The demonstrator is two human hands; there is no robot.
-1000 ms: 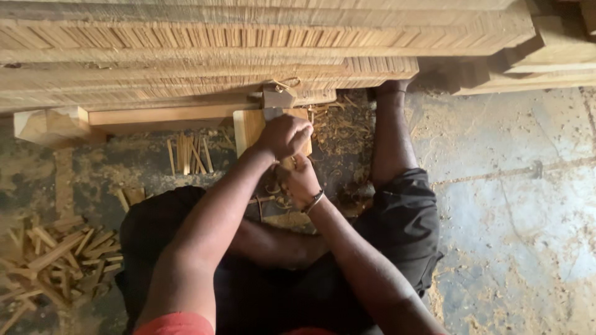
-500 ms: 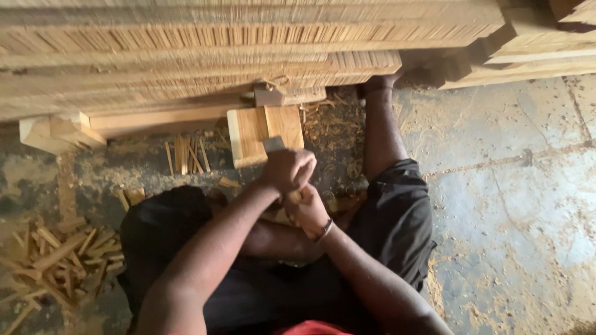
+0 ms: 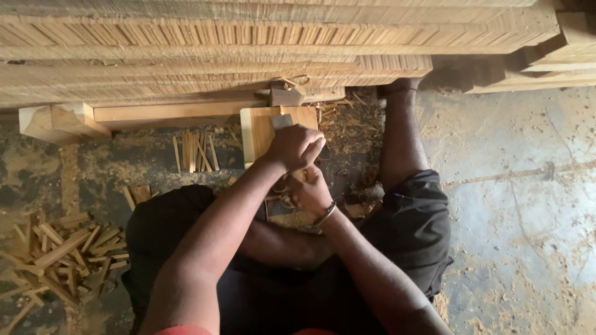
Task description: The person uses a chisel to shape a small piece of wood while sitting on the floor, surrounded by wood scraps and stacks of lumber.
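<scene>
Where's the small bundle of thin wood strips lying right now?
In the head view, the bundle of thin strips lies on the floor left of the wooden block, below the long beam.

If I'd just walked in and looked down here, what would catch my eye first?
Probably the two hands at the centre: the left hand clasped over a tool on a pale wooden block, the right hand just below it. Next, the great stack of wooden boards across the top, and the heap of small wood offcuts on the floor at lower left.
</scene>
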